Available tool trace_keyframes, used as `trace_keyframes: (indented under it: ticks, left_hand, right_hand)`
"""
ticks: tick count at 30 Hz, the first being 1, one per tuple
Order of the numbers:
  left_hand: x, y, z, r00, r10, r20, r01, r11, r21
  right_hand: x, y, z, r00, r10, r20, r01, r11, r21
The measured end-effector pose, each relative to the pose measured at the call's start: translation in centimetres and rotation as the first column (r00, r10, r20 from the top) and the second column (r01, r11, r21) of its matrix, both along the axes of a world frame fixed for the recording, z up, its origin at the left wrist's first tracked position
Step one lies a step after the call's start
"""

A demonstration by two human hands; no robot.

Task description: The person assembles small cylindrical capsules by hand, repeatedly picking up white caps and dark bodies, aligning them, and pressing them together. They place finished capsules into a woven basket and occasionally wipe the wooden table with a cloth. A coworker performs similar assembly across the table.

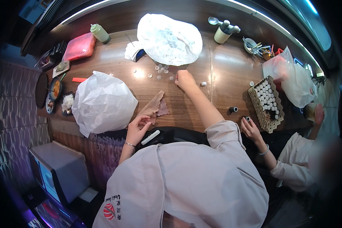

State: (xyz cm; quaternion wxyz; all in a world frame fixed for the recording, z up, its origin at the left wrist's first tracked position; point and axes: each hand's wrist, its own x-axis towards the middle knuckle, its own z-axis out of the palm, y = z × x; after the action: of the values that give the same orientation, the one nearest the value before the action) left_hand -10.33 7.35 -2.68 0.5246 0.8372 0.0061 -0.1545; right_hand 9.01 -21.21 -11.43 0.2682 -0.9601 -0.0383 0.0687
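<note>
My right hand (185, 80) reaches forward onto the wooden counter. Its fingers are closed and point down beside a scatter of small clear round lids (161, 70); whatever they grip is hidden. A white plastic bag (170, 38), bulging with translucent pieces, lies just beyond that hand. Close to my body, my left hand (139, 127) rests with loosely bent fingers, slightly apart, at the edge of a crumpled brown cloth (152, 108). Left of it stands a large puffed white bag (102, 102). One small white-sided cup (204, 84) sits right of my right wrist.
A co-worker's hand (250, 128) at right holds a small dark container, near a woven basket (268, 104) of small white-topped containers. A small dark bottle (233, 110) lies nearby. Farther back are a utensil holder (222, 36), a squeeze bottle (99, 33) and a red box (79, 47).
</note>
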Motion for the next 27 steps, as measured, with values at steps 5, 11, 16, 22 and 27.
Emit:
trace_keyframes:
  ticks: [5, 11, 16, 22, 27]
  left_hand:
    - [1.1, 0.3, 0.0, 0.999, -0.002, -0.044, 0.000, 0.999, -0.035]
    - [1.6, -0.3, 0.4, 0.999, -0.018, -0.049, 0.015, 0.999, -0.052]
    - [1.8, -0.7, 0.1, 0.998, -0.054, -0.035, 0.051, 0.996, -0.074]
    - [2.1, -1.4, 1.0, 0.997, -0.055, -0.047, 0.052, 0.997, -0.048]
    - [2.1, -2.1, 0.4, 0.996, -0.068, -0.052, 0.063, 0.994, -0.086]
  right_hand:
    - [-0.8, 1.2, 2.2, 1.000, -0.005, 0.013, 0.007, 0.996, -0.092]
    - [-1.7, -0.6, 1.5, 0.996, -0.028, 0.080, 0.018, 0.992, 0.124]
    - [-2.5, -2.1, 1.2, 0.995, -0.045, 0.086, 0.022, 0.966, 0.258]
    - [-4.1, -1.9, 1.9, 0.994, 0.000, 0.109, -0.028, 0.967, 0.252]
    - [-4.1, -2.1, 0.5, 0.988, 0.038, 0.152, -0.059, 0.990, 0.131]
